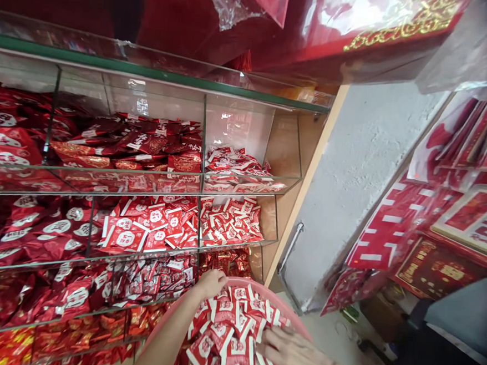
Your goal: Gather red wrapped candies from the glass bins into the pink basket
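A round pink basin [291, 310] stands below me, heaped with small red-and-white candy packets [238, 346]. My left hand [212, 284] is at the basin's far left rim with its fingers curled over it; part of the grip is hidden. My right hand [288, 352] lies over the packets on the right side of the heap, fingers stretched out and slightly blurred. Just beyond the basin, similar red-and-white packets [232, 220] fill a compartment of the glass shelf.
Glass shelves [142, 196] with dividers hold red, dark red and orange packets at left. A wooden side panel [306, 181] and a grey wall [354, 151] border them. Red decorations [384, 226] hang at right, above a dark chair [436, 340]. A large red box [387, 42] overhangs the top.
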